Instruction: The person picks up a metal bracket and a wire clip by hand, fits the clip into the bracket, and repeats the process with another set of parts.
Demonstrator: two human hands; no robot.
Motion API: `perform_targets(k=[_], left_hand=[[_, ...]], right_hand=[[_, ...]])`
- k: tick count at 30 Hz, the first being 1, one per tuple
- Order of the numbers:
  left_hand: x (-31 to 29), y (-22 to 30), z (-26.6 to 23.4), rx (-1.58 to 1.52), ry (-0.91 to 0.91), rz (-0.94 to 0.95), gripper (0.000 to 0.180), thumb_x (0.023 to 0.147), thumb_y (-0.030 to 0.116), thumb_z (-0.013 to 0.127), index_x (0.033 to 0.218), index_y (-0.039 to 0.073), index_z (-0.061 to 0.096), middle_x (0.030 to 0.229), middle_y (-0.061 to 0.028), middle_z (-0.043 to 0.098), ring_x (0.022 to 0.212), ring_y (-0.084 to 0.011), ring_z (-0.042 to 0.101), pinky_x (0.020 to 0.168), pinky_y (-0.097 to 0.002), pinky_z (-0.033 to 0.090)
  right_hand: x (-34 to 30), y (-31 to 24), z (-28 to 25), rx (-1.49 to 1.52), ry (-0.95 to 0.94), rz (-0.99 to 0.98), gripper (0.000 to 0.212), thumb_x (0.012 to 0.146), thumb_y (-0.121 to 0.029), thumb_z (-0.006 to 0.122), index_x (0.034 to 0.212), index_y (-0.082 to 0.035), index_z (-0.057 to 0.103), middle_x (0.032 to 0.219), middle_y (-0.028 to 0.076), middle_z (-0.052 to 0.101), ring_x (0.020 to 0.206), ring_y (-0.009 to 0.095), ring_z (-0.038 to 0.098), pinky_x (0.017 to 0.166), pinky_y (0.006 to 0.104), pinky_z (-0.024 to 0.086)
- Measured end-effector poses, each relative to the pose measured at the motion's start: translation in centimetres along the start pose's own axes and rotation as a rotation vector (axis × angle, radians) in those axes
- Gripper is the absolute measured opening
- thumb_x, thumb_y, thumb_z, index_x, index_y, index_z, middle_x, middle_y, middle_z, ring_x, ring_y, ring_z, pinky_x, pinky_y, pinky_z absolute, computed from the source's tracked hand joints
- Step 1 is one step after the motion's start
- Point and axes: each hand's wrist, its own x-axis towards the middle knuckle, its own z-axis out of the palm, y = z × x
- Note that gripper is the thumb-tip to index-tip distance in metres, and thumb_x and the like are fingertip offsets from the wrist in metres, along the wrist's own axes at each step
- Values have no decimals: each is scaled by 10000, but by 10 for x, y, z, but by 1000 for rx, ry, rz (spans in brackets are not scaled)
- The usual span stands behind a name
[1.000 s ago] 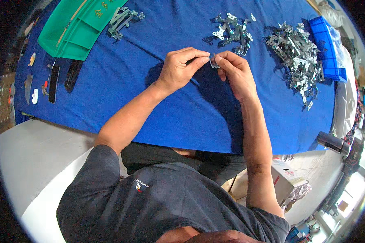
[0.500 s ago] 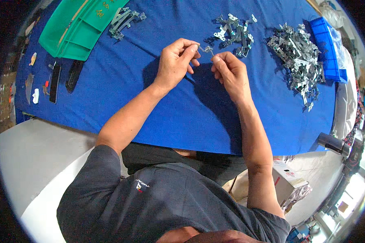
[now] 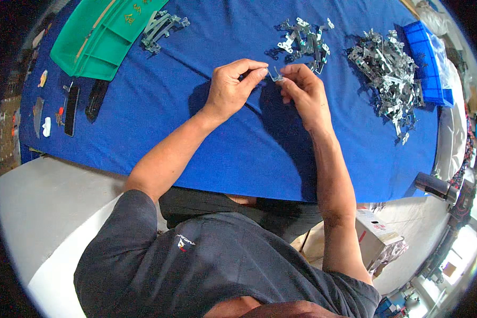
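Observation:
A small bent metal bracket (image 3: 275, 76) is held up between my two hands above the blue cloth. My left hand (image 3: 230, 87) pinches one end of it between thumb and forefinger. At its other end, the thumb and fingers of my right hand (image 3: 306, 95) are closed on the piece. Just beyond my right hand lies a small group of metal brackets (image 3: 305, 43). The exact shape of the held bracket is too small to make out.
A big heap of metal brackets (image 3: 389, 79) lies at the right, against a blue bin (image 3: 428, 63). At the far left stand a green tray (image 3: 103, 45) and, beside it, another few brackets (image 3: 160, 31). A black bar-shaped object (image 3: 72, 110) rests below the tray.
The bracket has turned and sits slightly lower. My left hand has shifted a little right and down, bringing the hands closer together; the right hand's fingers have shifted on the piece.

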Motion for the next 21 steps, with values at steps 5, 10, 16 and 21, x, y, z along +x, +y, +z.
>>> perform_targets(k=[5,10,16,21], left_hand=[[1,3,-1,71,-47,101,168,923,114,697,1059,25,737,843,-24,713,720,-57,604,636,-223,493],[0,5,-1,63,-103,150,163,909,95,706,1052,23,738,846,-41,715,719,-60,609,638,-228,494],[-1,3,-2,61,-117,96,172,949,119,663,1078,19,718,884,-52,714,699,-70,623,602,-227,501],[6,3,-6,-284,-1,-270,202,1007,167,575,1112,9,642,891,-94,702,703,-116,666,496,-206,509]], right_hand=[[2,0,-3,235,-61,48,218,973,-171,600,1043,23,669,765,18,619,683,89,560,602,251,461],[3,5,-9,158,-105,49,227,993,-217,596,987,1,659,767,12,609,667,85,542,595,247,446],[2,4,-2,288,65,-60,217,1008,-233,588,1001,-18,624,757,-6,601,639,73,535,566,234,429],[-3,-1,0,124,-21,-35,186,991,-203,601,980,-19,628,744,-9,600,617,63,541,531,224,420]])
